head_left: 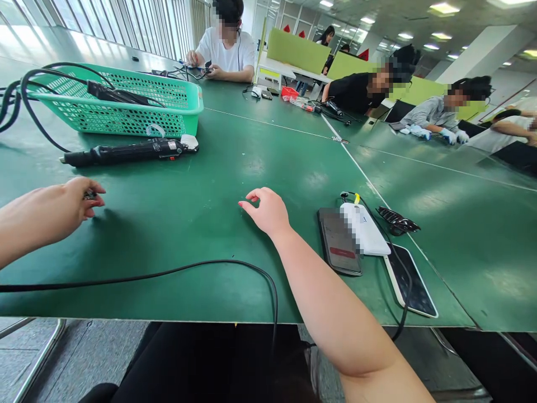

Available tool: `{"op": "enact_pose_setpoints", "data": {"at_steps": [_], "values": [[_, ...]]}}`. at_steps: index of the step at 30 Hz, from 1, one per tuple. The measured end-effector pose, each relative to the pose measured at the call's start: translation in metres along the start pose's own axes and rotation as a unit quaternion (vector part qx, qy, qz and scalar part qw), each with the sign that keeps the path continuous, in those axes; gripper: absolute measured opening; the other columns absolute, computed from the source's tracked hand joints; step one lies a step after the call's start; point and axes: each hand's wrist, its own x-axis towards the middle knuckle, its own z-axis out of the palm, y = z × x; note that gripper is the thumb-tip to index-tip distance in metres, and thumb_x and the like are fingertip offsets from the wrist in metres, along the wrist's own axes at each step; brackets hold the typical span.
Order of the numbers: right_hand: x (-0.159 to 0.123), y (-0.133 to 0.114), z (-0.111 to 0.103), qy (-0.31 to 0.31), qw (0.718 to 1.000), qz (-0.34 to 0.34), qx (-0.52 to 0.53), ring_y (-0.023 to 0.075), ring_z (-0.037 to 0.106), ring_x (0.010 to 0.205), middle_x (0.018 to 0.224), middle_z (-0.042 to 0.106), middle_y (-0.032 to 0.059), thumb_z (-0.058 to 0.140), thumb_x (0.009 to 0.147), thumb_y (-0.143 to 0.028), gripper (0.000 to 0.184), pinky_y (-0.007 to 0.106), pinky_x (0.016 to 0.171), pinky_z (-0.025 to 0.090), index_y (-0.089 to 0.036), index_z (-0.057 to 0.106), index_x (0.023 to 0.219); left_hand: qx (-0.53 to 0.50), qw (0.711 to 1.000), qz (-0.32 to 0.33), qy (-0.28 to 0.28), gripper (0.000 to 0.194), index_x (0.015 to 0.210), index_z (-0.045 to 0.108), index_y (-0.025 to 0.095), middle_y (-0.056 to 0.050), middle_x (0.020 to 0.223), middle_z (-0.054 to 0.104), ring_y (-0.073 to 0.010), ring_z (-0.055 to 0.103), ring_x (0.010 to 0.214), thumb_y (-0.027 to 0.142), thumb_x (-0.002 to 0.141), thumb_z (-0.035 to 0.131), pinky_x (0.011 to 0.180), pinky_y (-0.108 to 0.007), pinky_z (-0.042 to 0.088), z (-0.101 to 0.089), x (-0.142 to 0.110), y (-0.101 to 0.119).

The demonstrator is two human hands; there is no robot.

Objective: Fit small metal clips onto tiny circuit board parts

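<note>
On the left, my left hand (78,202) hovers over the green table (176,224) with its fingers curled. Between them a small dark, shiny bit (89,195) shows, too covered to name. In the middle, my right hand (268,210) is held low at the tabletop, thumb and index finger bent but apart, with nothing visible between them. A black electric screwdriver (130,152) with a cord lies beyond my left hand. Behind it stands a mint-green perforated basket (134,115), with a second black tool (117,95) resting across it.
To the right lie a dark phone (338,240), a white power bank (364,229), a white-edged phone (413,280) and crumpled dark plastic (398,220). A black cable (168,272) crosses the near edge. Other people sit beyond, one in a white shirt (235,53) handling wires.
</note>
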Motion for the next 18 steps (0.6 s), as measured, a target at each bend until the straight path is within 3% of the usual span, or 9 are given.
{"op": "enact_pose_setpoints", "data": {"at_steps": [4,8,13,18], "values": [[-0.001,0.002,-0.001,-0.003,1.0,0.011,0.004,0.0133,0.056,0.076,0.091,0.063,0.0024,0.06,0.08,-0.041,0.021,0.028,0.065,0.042,-0.021,0.064,0.085,0.101,0.994,0.036,-0.027,0.036,0.117,0.045,0.012,-0.006,0.1,0.066,-0.0171,0.061,0.085,0.027,0.085,0.038,0.074,-0.022,0.038,0.01,0.0,-0.014],[-0.002,0.004,-0.001,-0.006,1.0,0.018,0.011,0.0125,0.056,0.073,0.091,0.064,0.0018,0.06,0.08,-0.041,0.022,0.027,0.063,0.041,-0.021,0.064,0.087,0.156,0.985,0.073,0.004,0.034,0.113,0.05,0.016,-0.004,0.098,0.063,-0.017,0.058,0.08,0.033,0.088,0.034,0.072,-0.023,0.035,0.012,-0.002,-0.012],[-0.001,0.004,0.001,-0.008,1.0,0.014,0.012,0.0119,0.056,0.073,0.091,0.064,0.0011,0.06,0.079,-0.042,0.023,0.026,0.061,0.04,-0.021,0.065,0.087,0.144,0.986,0.084,0.005,0.034,0.105,0.056,0.021,0.001,0.093,0.061,-0.0135,0.054,0.072,0.04,0.087,0.036,0.065,-0.02,0.03,0.016,-0.005,-0.017],[0.0,0.005,0.001,-0.009,1.0,0.012,0.005,0.0118,0.055,0.072,0.089,0.064,0.001,0.06,0.079,-0.043,0.024,0.026,0.061,0.039,-0.021,0.066,0.086,0.108,0.983,0.144,0.034,0.033,0.098,0.062,0.024,0.003,0.1,0.063,-0.0143,0.056,0.086,0.039,0.084,0.036,0.074,-0.02,0.033,0.018,-0.006,-0.028]]}}
